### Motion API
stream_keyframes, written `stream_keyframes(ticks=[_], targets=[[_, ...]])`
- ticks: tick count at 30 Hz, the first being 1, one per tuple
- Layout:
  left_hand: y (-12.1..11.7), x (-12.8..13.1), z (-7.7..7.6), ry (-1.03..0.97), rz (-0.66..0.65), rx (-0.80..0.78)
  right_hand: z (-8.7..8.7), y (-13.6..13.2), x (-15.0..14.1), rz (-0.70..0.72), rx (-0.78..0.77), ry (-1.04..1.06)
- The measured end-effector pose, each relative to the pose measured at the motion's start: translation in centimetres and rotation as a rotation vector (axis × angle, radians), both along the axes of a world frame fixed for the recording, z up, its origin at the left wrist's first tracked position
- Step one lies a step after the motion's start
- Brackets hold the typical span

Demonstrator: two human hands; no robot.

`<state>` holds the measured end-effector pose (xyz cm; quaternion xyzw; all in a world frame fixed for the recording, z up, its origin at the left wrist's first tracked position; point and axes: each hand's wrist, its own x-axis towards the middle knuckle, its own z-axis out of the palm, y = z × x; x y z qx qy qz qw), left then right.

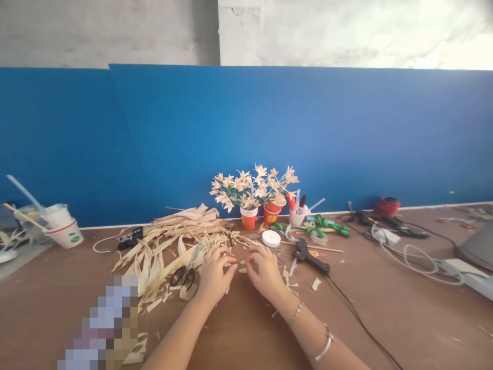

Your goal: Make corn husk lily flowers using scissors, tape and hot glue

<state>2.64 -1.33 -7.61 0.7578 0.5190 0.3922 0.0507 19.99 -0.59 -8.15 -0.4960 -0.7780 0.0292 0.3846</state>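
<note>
Both of my hands are low over the brown table, a small gap between them. My left hand (216, 275) has curled fingers, with thumb and forefinger close together; anything pinched there is too small to make out. Facing it, my right hand (265, 271) is bent in a similar pinch, its contents also unclear. Small pale scraps (242, 270) lie between the fingertips. Left of my left hand are black-handled scissors (184, 276) and a spread heap of dry corn husks (169, 239). A black glue gun (311, 257) rests to the right of my right hand.
Husk flowers (254, 187) stand in red cups (249, 220) at the back, near a white round spool (271, 238) and green tape strips (327, 225). The glue gun's cord (356, 313) runs toward the front right. Paper cups (65, 234) lean at far left; a blue partition (246, 128) rises behind.
</note>
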Motion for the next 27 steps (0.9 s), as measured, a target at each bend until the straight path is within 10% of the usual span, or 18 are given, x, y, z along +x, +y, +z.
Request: stream_keyframes(ticks=[14, 27], targets=[[-1.7, -1.6, 1.5, 0.278, -0.158, -0.309, 0.4, 0.0, 1.1, -0.131, -0.034, -0.103], [-0.6, 0.1, 0.1, -0.058, -0.132, -0.21, 0.6, -0.6, -0.6, 0.258, -0.241, 0.309]])
